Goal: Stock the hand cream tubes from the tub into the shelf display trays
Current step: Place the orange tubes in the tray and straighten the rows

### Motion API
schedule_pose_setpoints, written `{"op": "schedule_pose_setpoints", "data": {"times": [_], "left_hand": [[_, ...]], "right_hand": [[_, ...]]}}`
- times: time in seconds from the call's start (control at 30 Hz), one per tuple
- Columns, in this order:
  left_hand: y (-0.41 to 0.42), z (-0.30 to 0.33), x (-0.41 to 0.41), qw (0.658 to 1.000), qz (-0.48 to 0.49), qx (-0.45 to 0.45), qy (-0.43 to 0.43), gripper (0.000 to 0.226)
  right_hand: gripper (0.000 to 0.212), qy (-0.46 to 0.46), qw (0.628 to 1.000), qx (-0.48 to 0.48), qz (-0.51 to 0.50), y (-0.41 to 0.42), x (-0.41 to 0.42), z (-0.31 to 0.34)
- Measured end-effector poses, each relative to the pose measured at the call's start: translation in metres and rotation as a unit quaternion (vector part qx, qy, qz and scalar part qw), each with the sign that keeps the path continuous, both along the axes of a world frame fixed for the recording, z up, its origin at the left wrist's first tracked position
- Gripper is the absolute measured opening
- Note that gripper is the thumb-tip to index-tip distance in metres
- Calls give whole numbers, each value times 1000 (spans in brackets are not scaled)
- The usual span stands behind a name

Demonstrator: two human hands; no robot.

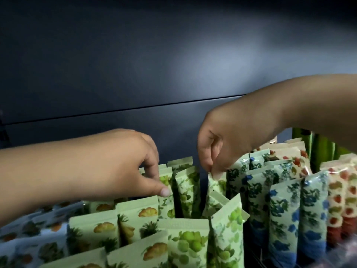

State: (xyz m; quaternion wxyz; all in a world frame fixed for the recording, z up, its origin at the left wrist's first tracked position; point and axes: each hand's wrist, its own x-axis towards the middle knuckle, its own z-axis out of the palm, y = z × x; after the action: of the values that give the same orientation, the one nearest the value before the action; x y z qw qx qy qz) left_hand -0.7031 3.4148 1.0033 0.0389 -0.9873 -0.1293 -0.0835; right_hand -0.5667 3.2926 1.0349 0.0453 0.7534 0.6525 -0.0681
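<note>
Rows of upright hand cream tubes fill the shelf display. My left hand [123,163] reaches in from the left and pinches the top of a green grape-print tube [165,192] between thumb and forefinger. My right hand [229,140] comes from the upper right and pinches the crimped top of another green grape-print tube [215,187], which leans in the middle row. More grape tubes [188,246] stand in front. Orange-fruit tubes [100,229] stand at the left. The tub is not in view.
Blue-flower tubes [284,215] and red-strawberry tubes [340,198] stand in rows at the right. Green bottles [318,149] rise behind them. A dark shelf back panel [135,64] closes the space behind. A dark gap [201,190] lies between the two pinched tubes.
</note>
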Motion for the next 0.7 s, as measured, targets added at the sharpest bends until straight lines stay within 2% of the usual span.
{"op": "schedule_pose_setpoints", "data": {"times": [0.1,0.23,0.33,0.47,0.7], "left_hand": [[-1,0,1,1000,-12,8,15,39],[11,8,-2,999,-39,-2,-37,43],[16,11,0,997,-12,-20,-69,44],[8,5,7,999,8,-27,-45,28],[6,0,10,998,42,-36,-4,20]], "right_hand": [[8,11,1000,6,8,0,1,0],[6,25,999,31,24,-1,1,-2],[9,19,998,56,37,0,-1,-5],[11,10,997,65,48,0,-5,-6],[5,24,998,49,15,1,-5,-7]]}}
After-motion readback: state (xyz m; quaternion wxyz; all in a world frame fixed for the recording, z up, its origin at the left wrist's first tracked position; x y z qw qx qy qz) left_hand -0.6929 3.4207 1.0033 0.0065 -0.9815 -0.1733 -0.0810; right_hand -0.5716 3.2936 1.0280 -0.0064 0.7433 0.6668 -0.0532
